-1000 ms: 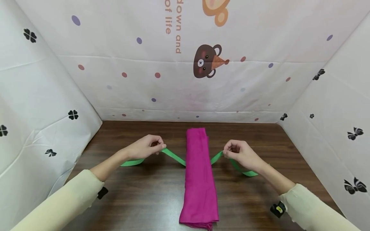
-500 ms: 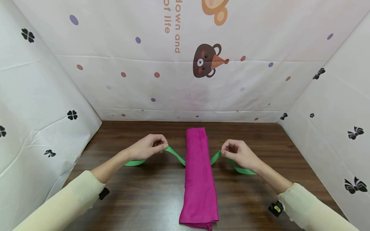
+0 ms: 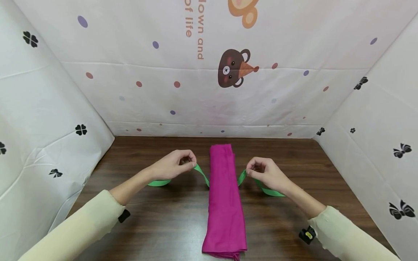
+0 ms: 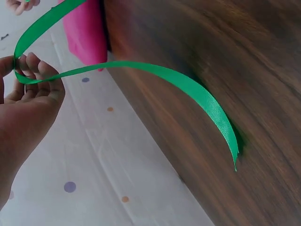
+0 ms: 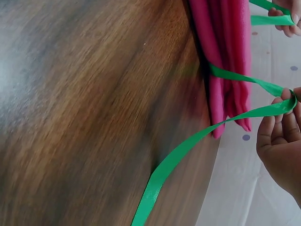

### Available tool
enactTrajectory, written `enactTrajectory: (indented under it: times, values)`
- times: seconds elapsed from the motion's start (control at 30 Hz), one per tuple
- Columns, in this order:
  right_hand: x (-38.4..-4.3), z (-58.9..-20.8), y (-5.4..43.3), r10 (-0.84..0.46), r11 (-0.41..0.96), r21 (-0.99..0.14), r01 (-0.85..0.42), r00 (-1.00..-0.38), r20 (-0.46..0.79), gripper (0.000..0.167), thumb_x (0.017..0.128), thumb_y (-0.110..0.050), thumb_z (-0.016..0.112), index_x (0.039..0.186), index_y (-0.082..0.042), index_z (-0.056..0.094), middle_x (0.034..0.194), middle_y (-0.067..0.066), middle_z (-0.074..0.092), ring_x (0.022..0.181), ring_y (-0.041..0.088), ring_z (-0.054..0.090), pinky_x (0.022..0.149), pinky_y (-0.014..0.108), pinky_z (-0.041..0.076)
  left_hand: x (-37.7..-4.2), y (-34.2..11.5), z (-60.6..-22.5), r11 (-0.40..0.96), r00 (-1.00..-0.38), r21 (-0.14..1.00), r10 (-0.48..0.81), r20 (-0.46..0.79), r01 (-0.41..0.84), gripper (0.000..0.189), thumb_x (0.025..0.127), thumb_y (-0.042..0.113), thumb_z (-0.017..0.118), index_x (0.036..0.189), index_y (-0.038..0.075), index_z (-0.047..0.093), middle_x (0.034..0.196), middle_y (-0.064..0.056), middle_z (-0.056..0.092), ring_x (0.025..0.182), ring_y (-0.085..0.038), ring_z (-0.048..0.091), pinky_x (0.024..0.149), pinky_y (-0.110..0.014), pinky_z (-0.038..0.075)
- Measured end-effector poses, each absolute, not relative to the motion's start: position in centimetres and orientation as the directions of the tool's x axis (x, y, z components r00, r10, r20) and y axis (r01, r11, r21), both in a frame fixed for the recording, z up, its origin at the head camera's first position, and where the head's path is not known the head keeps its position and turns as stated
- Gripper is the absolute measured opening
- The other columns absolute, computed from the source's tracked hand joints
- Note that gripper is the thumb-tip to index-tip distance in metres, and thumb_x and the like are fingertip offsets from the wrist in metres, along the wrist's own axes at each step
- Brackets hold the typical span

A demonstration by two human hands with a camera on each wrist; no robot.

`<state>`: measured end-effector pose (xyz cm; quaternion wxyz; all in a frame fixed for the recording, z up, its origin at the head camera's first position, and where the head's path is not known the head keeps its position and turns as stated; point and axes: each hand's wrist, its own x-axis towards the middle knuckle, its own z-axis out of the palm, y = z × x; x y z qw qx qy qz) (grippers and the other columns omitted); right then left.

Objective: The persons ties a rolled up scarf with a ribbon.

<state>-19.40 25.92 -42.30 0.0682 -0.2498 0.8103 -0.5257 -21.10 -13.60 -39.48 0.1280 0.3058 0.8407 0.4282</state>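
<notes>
A folded magenta cloth (image 3: 225, 203) lies lengthwise on the table, with a green ribbon (image 3: 202, 175) passing beneath it and coming out on both sides. On the left, my left hand (image 3: 173, 164) pinches the ribbon between thumb and fingers, raised over the table. Its loose tail curves down to the wood in the left wrist view. To the right of the cloth, my right hand (image 3: 266, 174) pinches the other ribbon end. In the right wrist view, the ribbon (image 5: 244, 81) rises from under the layered cloth (image 5: 230, 61) to the fingertips, and its tail trails down onto the table.
The dark wooden table (image 3: 156, 224) ends at a white printed sheet (image 3: 137, 101) hung behind it. Similar sheets with black bows and clovers stand at the left and right sides. A small black device (image 3: 307, 235) sits at the right wrist.
Both hands have moved inward toward the cloth, the left one farther and slightly up. The ribbon lengths between hands and cloth have become shorter and slacker. The cloth has stayed in place.
</notes>
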Motion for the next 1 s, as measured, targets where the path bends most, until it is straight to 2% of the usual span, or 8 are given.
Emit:
enactTrajectory:
  times: [0.1,0.3,0.47,0.6,0.83,1.0]
  values:
    - [-19.4,-42.2,25.5,-0.478,0.319,-0.888,-0.331,-0.866,0.15,0.004,0.098,-0.002,0.072,0.102,-0.003,0.07,0.093,0.014,0.069,0.084,0.02,0.066,0.075,0.026,0.055,-21.2,-13.0,-39.5,0.444,-0.781,0.79,0.621,0.069,0.422,0.007,0.107,0.025,0.064,0.106,0.019,0.067,0.096,0.003,0.068,0.088,-0.019,0.062,0.076,-0.033,0.053]
    - [-19.5,-42.1,24.8,-0.489,0.308,-0.886,-0.346,-0.857,0.164,0.006,0.099,-0.001,0.071,0.101,-0.006,0.071,0.094,0.01,0.069,0.084,0.021,0.065,0.075,0.027,0.055,-21.2,-11.7,-39.4,0.423,-0.767,0.781,0.633,0.108,0.459,0.005,0.107,0.023,0.064,0.105,0.019,0.067,0.099,-0.005,0.069,0.088,-0.018,0.061,0.078,-0.032,0.051]
    - [-19.6,-42.4,24.3,-0.496,0.287,-0.895,-0.341,-0.852,0.166,0.003,0.099,-0.002,0.072,0.101,-0.004,0.07,0.093,0.011,0.069,0.083,0.02,0.065,0.073,0.026,0.054,-21.4,-10.5,-39.0,0.405,-0.755,0.778,0.643,0.131,0.48,0.005,0.107,0.024,0.065,0.105,0.02,0.066,0.099,0.005,0.068,0.088,-0.018,0.061,0.08,-0.032,0.052]
    - [-19.7,-42.4,23.7,-0.51,0.278,-0.898,-0.34,-0.845,0.162,0.005,0.099,-0.004,0.072,0.102,-0.001,0.069,0.093,0.012,0.069,0.084,0.02,0.065,0.073,0.026,0.054,-21.5,-9.7,-39.0,0.399,-0.753,0.782,0.644,0.133,0.479,0.005,0.107,0.025,0.065,0.105,0.02,0.066,0.099,0.007,0.069,0.089,-0.02,0.061,0.079,-0.032,0.051]
    - [-19.8,-42.0,22.6,-0.533,0.247,-0.909,-0.335,-0.831,0.161,0.004,0.098,-0.002,0.072,0.102,-0.002,0.069,0.093,0.019,0.068,0.084,0.02,0.064,0.073,0.027,0.054,-21.3,-8.2,-39.3,0.343,-0.751,0.831,0.648,0.129,0.439,0.007,0.107,0.024,0.065,0.104,0.017,0.066,0.097,0.002,0.07,0.089,-0.02,0.061,0.08,-0.032,0.051]
    - [-19.7,-41.8,22.0,-0.543,0.247,-0.911,-0.331,-0.826,0.153,0.004,0.098,-0.002,0.071,0.102,-0.001,0.069,0.09,0.013,0.067,0.082,0.019,0.063,0.068,0.025,0.053,-21.0,-7.1,-39.3,0.315,-0.736,0.852,0.667,0.115,0.418,0.01,0.107,0.026,0.065,0.104,0.016,0.066,0.101,-0.006,0.071,0.091,-0.017,0.06,0.083,-0.032,0.051]
